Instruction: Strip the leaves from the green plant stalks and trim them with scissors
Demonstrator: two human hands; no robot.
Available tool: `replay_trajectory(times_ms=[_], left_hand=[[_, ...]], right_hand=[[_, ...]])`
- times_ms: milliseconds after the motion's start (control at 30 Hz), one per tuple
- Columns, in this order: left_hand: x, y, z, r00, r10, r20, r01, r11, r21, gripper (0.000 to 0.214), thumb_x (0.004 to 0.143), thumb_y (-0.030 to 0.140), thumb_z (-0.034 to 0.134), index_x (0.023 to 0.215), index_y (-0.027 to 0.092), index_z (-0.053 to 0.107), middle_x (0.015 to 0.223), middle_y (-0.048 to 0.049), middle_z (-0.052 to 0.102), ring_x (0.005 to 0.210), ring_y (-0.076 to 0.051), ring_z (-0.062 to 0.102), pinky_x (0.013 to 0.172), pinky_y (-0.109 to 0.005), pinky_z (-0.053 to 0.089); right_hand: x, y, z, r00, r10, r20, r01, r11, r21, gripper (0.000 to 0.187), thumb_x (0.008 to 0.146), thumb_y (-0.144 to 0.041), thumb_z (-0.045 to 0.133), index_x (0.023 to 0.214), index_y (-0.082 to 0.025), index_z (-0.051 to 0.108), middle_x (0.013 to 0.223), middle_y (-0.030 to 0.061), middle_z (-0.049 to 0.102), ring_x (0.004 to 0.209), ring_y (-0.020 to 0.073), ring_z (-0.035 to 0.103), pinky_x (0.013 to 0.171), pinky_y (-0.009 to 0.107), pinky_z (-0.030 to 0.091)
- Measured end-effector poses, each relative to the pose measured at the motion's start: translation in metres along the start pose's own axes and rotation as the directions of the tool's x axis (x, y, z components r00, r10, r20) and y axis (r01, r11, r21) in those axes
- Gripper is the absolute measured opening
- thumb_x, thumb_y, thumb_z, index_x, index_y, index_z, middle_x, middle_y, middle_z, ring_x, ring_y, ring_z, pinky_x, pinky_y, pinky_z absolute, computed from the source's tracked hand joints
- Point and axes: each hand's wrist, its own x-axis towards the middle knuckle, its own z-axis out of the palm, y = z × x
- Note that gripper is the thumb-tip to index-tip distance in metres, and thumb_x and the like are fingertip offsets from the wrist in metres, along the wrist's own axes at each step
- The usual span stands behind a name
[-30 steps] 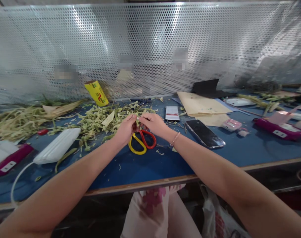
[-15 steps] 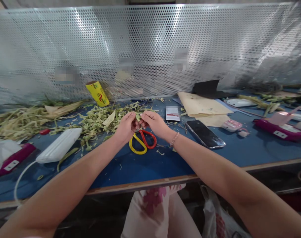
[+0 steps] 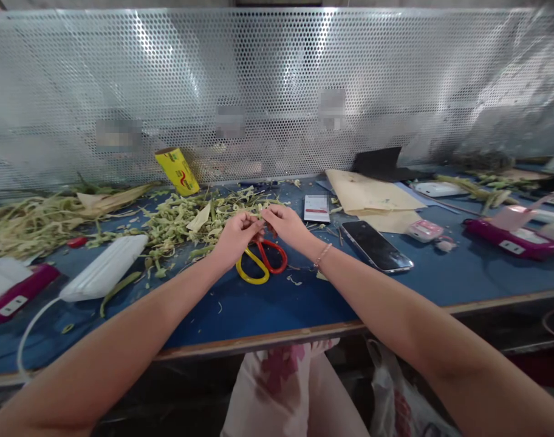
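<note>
My left hand (image 3: 234, 238) and my right hand (image 3: 285, 224) meet over the blue table (image 3: 395, 285), fingers pinched together on a small green plant piece between them that I can barely make out. Directly beneath them lie scissors with one yellow and one red handle (image 3: 262, 262). Just beyond my hands spreads a heap of green plant trimmings (image 3: 190, 221). A bracelet circles my right wrist.
A black phone (image 3: 376, 244), a small card (image 3: 317, 207) and brown paper (image 3: 370, 195) lie to the right. A yellow roll (image 3: 177, 171) leans on the perforated metal screen (image 3: 277, 85). A white face mask (image 3: 104, 268) and magenta boxes (image 3: 511, 240) sit at the sides.
My hands have stayed over the scissors, with the fingers shifting slightly on the plant piece. The view has barely moved.
</note>
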Motion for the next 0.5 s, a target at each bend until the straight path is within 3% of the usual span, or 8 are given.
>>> replay_trajectory(times_ms=[267, 500], left_hand=[[-0.0012, 0.0027, 0.0060, 0.987, -0.155, -0.039, 0.148, 0.979, -0.137, 0.020, 0.063, 0.014, 0.067, 0.064, 0.015, 0.046, 0.050, 0.0034, 0.055, 0.043, -0.006, 0.049, 0.047, -0.019, 0.040], [-0.0021, 0.0013, 0.0065, 0.995, -0.095, 0.027, 0.097, 0.992, -0.083, 0.021, 0.062, 0.009, 0.064, 0.069, 0.016, 0.046, 0.050, 0.0054, 0.054, 0.044, -0.007, 0.050, 0.048, -0.019, 0.040]], right_hand=[[0.0026, 0.0027, 0.0017, 0.997, 0.075, 0.017, -0.075, 0.997, -0.023, 0.028, 0.081, -0.022, 0.042, 0.054, -0.018, 0.037, 0.046, -0.0063, 0.036, 0.047, 0.0071, 0.036, 0.050, 0.021, 0.028], [0.0038, 0.0093, 0.0059, 0.970, 0.204, 0.132, -0.227, 0.955, 0.193, 0.027, 0.085, -0.029, 0.041, 0.060, -0.019, 0.038, 0.041, -0.0074, 0.038, 0.037, 0.0066, 0.037, 0.041, 0.020, 0.029]])
